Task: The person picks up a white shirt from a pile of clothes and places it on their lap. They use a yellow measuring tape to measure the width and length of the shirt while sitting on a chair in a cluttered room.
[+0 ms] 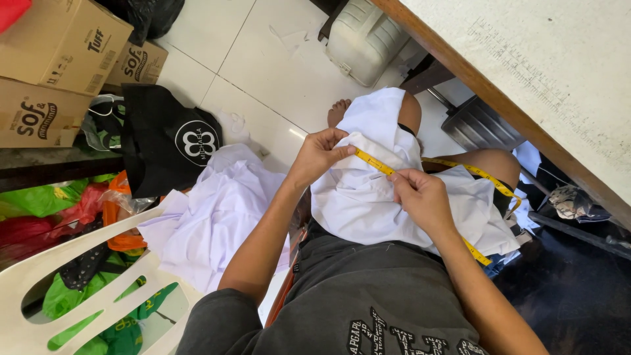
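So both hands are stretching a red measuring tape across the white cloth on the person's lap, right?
Not quite: the measuring tape is yellow, not red. The head view shows the left hand and right hand stretching it across the white cloth on the lap.

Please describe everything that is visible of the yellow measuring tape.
The yellow measuring tape is a thin, flexible band with small dark marks. One stretch is pulled straight over the white cloth on the person's lap, pinched between the left hand and the right hand. The rest curves loosely over the knee, hangs near the table edge and comes back below the right wrist.
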